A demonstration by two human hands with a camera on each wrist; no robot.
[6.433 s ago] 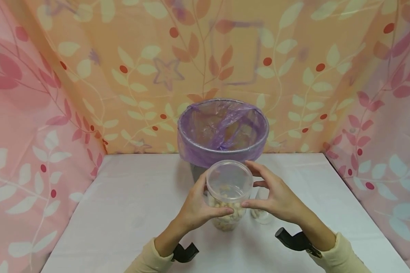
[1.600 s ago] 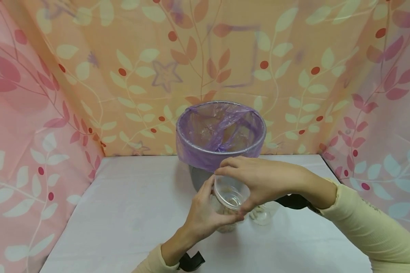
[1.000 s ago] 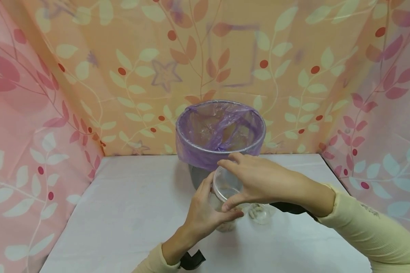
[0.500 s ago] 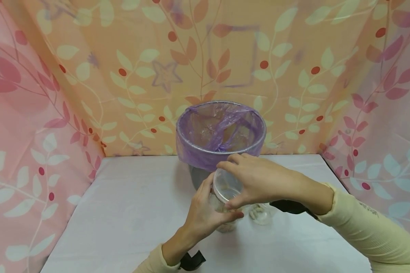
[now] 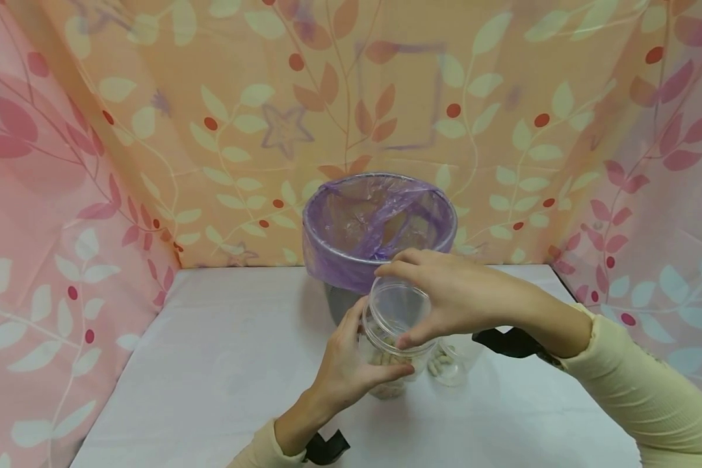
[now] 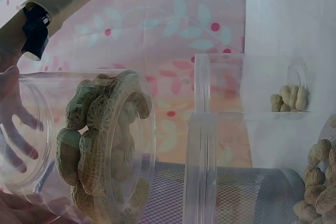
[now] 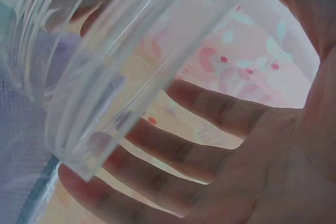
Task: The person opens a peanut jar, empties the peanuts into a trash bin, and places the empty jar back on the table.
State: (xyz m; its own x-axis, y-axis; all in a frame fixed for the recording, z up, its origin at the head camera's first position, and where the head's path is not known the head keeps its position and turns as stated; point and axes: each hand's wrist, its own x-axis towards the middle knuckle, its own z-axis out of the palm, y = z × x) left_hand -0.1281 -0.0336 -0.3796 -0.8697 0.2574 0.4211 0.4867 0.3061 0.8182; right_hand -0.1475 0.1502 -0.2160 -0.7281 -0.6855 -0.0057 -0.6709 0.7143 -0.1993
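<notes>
My left hand (image 5: 345,374) grips a clear plastic jar (image 6: 100,140) with several peanuts at its bottom, fingers and thumb round its side. A clear round lid (image 5: 402,305) is tilted above the jar's mouth, held at its rim by my right hand (image 5: 456,292). In the right wrist view the lid's band (image 7: 105,124) appears apart from the threaded neck. Just beneath the held jar, another clear jar (image 6: 202,171) of peanuts stands on the table. A third clear jar (image 6: 252,80), with a few peanuts, stands beside it.
A mesh bin (image 5: 338,302) lined with a purple bag (image 5: 351,270) stands right behind the jars. The white tabletop (image 5: 222,351) reaches back to an orange leaf-patterned cloth (image 5: 240,162). Pink patterned cloths hang at both sides.
From gripping the jar's side, my right hand has come over its top. In the last half second it has shifted slightly up and right, raising the lid. My left hand barely moves.
</notes>
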